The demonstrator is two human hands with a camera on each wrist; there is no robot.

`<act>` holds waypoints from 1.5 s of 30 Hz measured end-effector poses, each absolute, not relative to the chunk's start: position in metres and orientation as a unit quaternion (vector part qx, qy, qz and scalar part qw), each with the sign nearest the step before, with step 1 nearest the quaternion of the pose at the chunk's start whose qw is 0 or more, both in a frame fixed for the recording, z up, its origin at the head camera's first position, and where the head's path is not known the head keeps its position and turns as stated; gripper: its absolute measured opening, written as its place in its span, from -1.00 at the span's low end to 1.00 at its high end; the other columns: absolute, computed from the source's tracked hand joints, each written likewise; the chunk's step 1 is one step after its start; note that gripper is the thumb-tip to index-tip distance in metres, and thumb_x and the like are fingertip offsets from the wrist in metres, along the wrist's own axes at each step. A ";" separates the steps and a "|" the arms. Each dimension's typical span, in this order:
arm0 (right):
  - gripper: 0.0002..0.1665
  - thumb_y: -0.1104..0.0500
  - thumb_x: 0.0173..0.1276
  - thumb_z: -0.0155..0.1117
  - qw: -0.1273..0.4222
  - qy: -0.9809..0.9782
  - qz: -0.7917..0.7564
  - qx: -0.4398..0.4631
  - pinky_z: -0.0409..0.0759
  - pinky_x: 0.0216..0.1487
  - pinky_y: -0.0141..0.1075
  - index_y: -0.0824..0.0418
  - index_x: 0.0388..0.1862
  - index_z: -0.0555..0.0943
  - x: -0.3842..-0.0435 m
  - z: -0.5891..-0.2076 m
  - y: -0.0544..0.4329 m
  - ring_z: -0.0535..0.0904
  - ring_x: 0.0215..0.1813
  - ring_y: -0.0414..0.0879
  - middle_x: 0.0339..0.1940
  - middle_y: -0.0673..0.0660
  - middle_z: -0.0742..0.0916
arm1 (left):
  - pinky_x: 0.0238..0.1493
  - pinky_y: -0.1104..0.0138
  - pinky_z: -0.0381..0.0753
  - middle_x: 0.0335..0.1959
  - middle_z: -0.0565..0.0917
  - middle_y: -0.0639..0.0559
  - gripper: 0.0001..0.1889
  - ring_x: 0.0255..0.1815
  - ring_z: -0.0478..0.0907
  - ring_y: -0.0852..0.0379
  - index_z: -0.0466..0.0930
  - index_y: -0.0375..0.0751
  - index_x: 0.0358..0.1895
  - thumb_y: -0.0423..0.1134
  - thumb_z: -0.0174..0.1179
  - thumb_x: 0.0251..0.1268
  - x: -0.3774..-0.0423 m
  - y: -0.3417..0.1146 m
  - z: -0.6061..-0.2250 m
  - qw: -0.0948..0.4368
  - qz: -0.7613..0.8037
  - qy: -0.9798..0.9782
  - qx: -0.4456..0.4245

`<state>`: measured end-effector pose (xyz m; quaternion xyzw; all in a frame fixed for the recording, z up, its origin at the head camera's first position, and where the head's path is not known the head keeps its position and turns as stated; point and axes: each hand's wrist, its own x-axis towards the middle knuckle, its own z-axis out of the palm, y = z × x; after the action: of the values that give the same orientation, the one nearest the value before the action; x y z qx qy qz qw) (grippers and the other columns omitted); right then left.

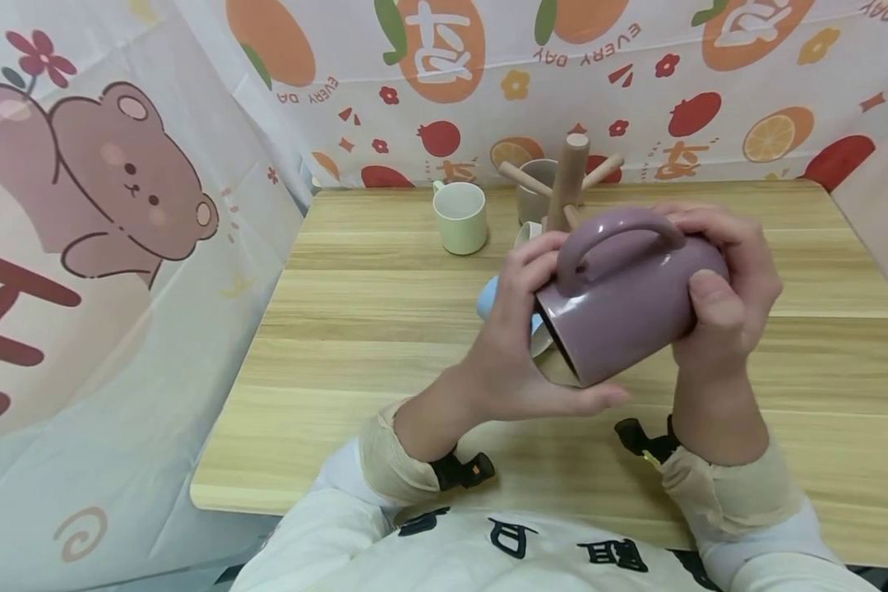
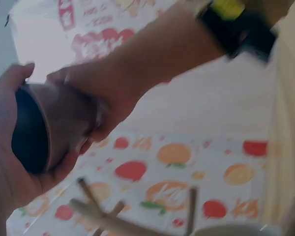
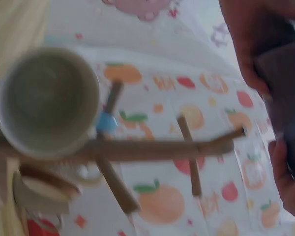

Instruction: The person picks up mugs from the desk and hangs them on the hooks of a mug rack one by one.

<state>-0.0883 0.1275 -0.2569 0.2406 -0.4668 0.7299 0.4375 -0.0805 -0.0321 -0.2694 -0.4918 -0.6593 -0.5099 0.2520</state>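
Note:
A glossy purple mug (image 1: 629, 288) is held in the air, tipped on its side with its handle upward and its mouth facing lower left. My right hand (image 1: 736, 284) grips it around the base end, thumb on the near side. My left hand (image 1: 506, 353) spans the rim, fingers above and thumb below; in the left wrist view its fingers curl around the mug (image 2: 66, 120) beside the dark opening. Behind the hands stands a wooden mug tree (image 1: 568, 177) with bare pegs showing. A blue mug (image 1: 487, 298) is mostly hidden by my left hand.
A pale green mug (image 1: 462, 220) stands upright at the back of the wooden table (image 1: 326, 345). A greyish mug (image 1: 530, 201) is behind the mug tree, and part of a white mug (image 1: 527, 233) shows near its base. A fruit-print cloth (image 1: 599, 49) hangs along the back edge.

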 end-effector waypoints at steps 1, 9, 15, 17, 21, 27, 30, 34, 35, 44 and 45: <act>-0.55 0.12 0.14 0.30 0.424 -0.473 0.726 0.261 0.57 -0.03 -0.32 0.58 -0.36 0.54 -0.089 -0.257 0.133 0.66 -0.19 0.05 -0.31 0.23 0.75 | 0.32 0.15 0.39 0.24 0.21 -0.43 0.16 0.32 0.26 -0.19 0.12 -0.53 0.19 -0.20 0.71 -0.58 -0.078 -0.028 -0.271 0.247 -0.512 -0.666 -0.483; -0.45 0.13 0.24 0.45 0.268 -0.650 0.627 0.336 0.47 -0.06 -0.48 0.63 -0.14 0.51 -0.081 -0.257 0.194 0.60 -0.10 -0.12 -0.12 0.09 0.73 | 0.35 0.28 0.37 0.29 0.22 -0.30 0.14 0.39 0.19 -0.04 0.06 -0.41 0.24 -0.23 0.68 -0.47 -0.070 0.000 -0.292 0.183 -0.548 -0.688 -0.440; -0.62 0.38 0.26 0.35 0.093 -0.835 0.432 0.326 0.47 -0.22 -0.54 0.32 0.06 0.57 -0.088 -0.265 0.244 0.53 -0.18 -0.23 -0.10 -0.05 0.66 | 0.25 0.41 0.41 0.31 0.24 -0.13 0.07 0.32 0.23 0.20 0.08 -0.23 0.29 -0.22 0.65 -0.32 -0.069 0.015 -0.315 0.093 -0.572 -0.713 -0.395; -0.58 0.46 0.23 0.33 0.049 -0.844 0.411 0.341 0.49 -0.21 -0.52 0.24 0.06 0.56 -0.095 -0.269 0.253 0.54 -0.18 -0.22 -0.12 -0.04 0.66 | 0.25 0.40 0.39 0.32 0.23 -0.08 0.05 0.32 0.19 0.22 0.08 -0.17 0.30 -0.20 0.64 -0.29 -0.070 0.021 -0.324 0.073 -0.577 -0.722 -0.375; -0.61 0.47 0.26 0.26 -0.029 -0.843 0.418 0.336 0.56 -0.29 -0.42 0.15 0.01 0.56 -0.111 -0.279 0.262 0.59 -0.24 -0.18 -0.18 0.01 0.68 | 0.21 0.41 0.40 0.34 0.18 0.06 0.05 0.32 0.14 0.26 0.04 -0.04 0.33 -0.16 0.62 -0.21 -0.071 0.031 -0.342 0.028 -0.598 -0.734 -0.321; -0.75 0.29 0.36 0.28 -0.095 -0.863 0.415 0.272 0.62 -0.34 -0.31 0.03 -0.03 0.63 -0.134 -0.298 0.266 0.64 -0.27 -0.09 -0.22 0.04 0.72 | 0.11 0.42 0.50 0.35 0.16 0.25 -0.01 0.24 0.27 0.31 -0.03 0.17 0.38 -0.12 0.53 -0.02 -0.076 0.041 -0.364 -0.072 -0.647 -0.721 -0.237; -0.76 0.22 0.37 0.29 -0.110 -0.871 0.406 0.252 0.63 -0.33 -0.29 0.01 0.00 0.66 -0.143 -0.306 0.267 0.64 -0.27 -0.08 -0.21 0.03 0.73 | 0.09 0.38 0.53 0.31 0.21 0.25 -0.05 0.21 0.33 0.30 -0.01 0.22 0.42 -0.08 0.47 0.06 -0.080 0.044 -0.371 -0.109 -0.666 -0.711 -0.198; -0.71 0.18 0.37 0.30 -0.132 -0.870 0.415 0.230 0.62 -0.29 -0.31 0.05 0.07 0.67 -0.153 -0.318 0.267 0.64 -0.21 -0.09 -0.14 0.02 0.73 | 0.10 0.35 0.54 0.25 0.29 0.21 -0.11 0.16 0.38 0.29 0.04 0.20 0.43 -0.06 0.44 0.10 -0.085 0.047 -0.381 -0.131 -0.691 -0.694 -0.155; -0.69 0.18 0.37 0.31 -0.136 -0.869 0.419 0.224 0.62 -0.28 -0.31 0.06 0.08 0.67 -0.155 -0.320 0.267 0.64 -0.20 -0.10 -0.12 0.01 0.73 | 0.10 0.35 0.54 0.24 0.30 0.21 -0.11 0.16 0.39 0.29 0.05 0.18 0.43 -0.07 0.44 0.10 -0.086 0.048 -0.383 -0.135 -0.697 -0.690 -0.146; -0.67 0.28 0.35 0.29 -0.145 -0.840 0.462 0.245 0.64 -0.21 -0.35 0.26 0.09 0.66 -0.174 -0.344 0.271 0.67 -0.12 -0.16 -0.05 -0.05 0.76 | 0.13 0.41 0.50 0.15 0.44 0.22 -0.16 0.10 0.48 0.29 0.16 0.11 0.39 -0.15 0.46 0.05 -0.092 0.059 -0.398 -0.169 -0.763 -0.623 -0.014; -0.68 0.29 0.35 0.28 -0.145 -0.834 0.470 0.250 0.64 -0.20 -0.35 0.28 0.08 0.66 -0.175 -0.346 0.272 0.67 -0.11 -0.17 -0.05 -0.05 0.76 | 0.13 0.40 0.50 0.12 0.46 0.21 -0.17 0.09 0.49 0.29 0.18 0.08 0.38 -0.17 0.47 0.05 -0.092 0.060 -0.398 -0.171 -0.770 -0.614 0.002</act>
<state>-0.1754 0.2716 -0.3463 0.2495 -0.8341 0.4701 -0.1447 -0.0922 0.0599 -0.3982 0.0020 -0.6142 -0.7705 -0.1708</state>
